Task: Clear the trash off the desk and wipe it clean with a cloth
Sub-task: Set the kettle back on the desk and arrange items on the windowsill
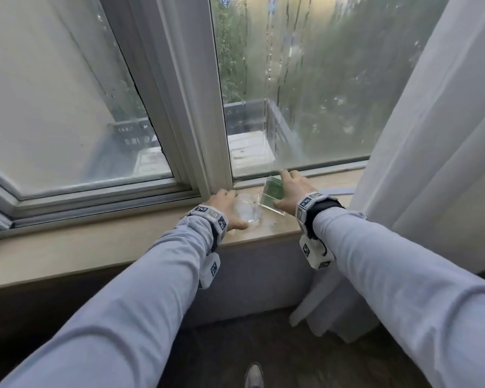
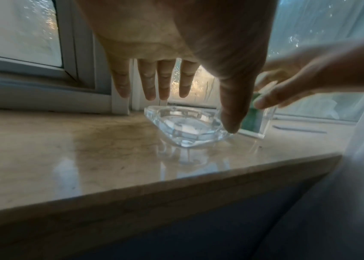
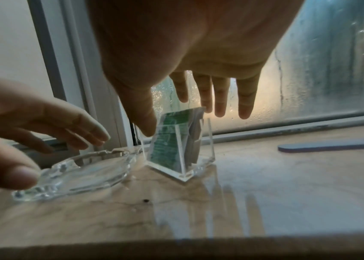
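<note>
On window sill (image 1: pixel 123 242): L hand (image 1: pixel 224 207) spread over glass ashtray (image 1: pixel 248 211), R hand (image 1: pixel 293 191) wide around acrylic card holder (image 1: pixel 272 196); neither grip closed. Risk: smooth glass slips, chips on stone.

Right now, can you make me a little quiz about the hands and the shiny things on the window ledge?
1. True or false: the left hand has lifted the glass ashtray off the ledge.
2. What does the right hand reach over? A) a mug B) the clear holder with green packets C) a book
3. Fill in: the flat blue nail file lies to the ____ of the holder.

Key: 1 false; 2 B; 3 right.
</note>
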A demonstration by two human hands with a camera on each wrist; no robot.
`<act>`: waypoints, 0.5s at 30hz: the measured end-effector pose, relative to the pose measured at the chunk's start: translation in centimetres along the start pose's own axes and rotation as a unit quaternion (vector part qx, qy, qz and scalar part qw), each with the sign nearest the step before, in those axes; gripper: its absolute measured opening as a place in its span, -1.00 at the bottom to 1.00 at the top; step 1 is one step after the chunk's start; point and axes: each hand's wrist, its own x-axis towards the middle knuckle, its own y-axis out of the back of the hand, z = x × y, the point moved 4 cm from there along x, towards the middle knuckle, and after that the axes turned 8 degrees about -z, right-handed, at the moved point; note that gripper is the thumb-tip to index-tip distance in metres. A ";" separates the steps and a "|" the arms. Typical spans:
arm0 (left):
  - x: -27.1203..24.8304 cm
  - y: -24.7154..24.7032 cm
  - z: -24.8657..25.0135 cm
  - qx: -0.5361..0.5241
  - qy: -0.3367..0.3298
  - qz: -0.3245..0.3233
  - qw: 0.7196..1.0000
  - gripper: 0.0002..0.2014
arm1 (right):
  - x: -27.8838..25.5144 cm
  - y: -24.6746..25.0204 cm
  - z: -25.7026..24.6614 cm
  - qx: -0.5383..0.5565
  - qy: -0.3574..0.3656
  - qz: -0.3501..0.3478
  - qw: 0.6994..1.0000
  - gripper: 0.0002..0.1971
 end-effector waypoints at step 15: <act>3.3 -1.1 -0.2 0.024 -0.048 0.047 0.997 0.12 | 2.3 -0.1 -1.5 -0.015 0.033 -0.018 0.999 -0.59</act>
